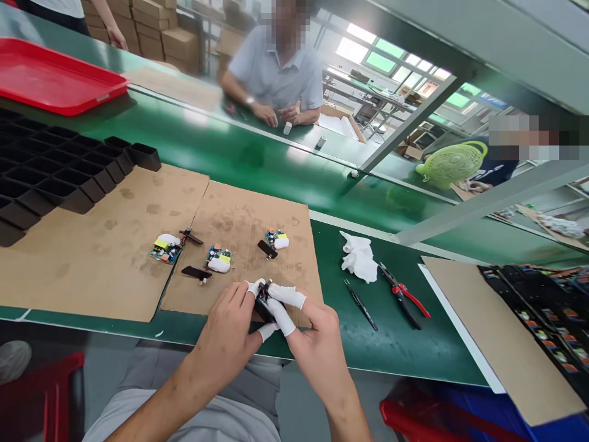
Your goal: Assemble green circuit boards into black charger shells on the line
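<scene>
We are pinching the small black plastic part [262, 305] in both grips, left hand [230, 334] and right hand [318, 345], over the near edge of the green bench [391, 353]; it is seeming light, rigid, best taken by its sides.

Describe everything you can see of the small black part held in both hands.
The black part is small, dark and looks like plastic. Fingers hide most of it, so its full shape cannot be told. It is pinched between the left hand and the right hand, whose fingertips wear white finger cots, and it sits over the near edge of the cardboard sheet.
</scene>
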Demonstrator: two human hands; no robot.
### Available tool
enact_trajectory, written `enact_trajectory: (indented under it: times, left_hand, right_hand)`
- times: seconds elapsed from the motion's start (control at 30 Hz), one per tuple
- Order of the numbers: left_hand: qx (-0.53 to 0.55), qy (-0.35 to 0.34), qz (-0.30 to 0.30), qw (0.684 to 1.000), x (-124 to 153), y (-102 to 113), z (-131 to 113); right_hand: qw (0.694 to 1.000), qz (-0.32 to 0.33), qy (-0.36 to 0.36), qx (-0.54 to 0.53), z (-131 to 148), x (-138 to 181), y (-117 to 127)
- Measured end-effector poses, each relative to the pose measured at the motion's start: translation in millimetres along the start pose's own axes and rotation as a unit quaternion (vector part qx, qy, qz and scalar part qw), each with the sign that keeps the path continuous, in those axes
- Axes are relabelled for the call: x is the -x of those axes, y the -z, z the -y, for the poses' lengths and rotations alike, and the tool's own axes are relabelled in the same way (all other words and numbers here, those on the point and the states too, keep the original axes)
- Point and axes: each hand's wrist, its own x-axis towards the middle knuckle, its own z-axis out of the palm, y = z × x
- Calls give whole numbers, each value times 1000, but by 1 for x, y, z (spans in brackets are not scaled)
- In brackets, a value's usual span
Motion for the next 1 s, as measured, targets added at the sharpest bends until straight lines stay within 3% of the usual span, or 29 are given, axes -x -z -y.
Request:
enact_trajectory:
  times: [0.23, 0.4, 0.63, 1.0]
  left_hand:
    - [10, 13, 1, 1000, 0, 1, -1]
    - [-2, 10, -3, 1000, -1, 1, -1]
    - [-9, -3, -20, 1000, -2, 1, -1]
    - [22, -2, 8, 1000, -3, 5, -2]
  right_hand:
    - [997, 43, 15, 63, 7, 13, 6]
    - [985, 5, 78, 153, 9, 19, 6]
    - [966, -28, 113, 233, 1, 25, 1]
    - [931, -12, 144, 336, -10, 27, -2]
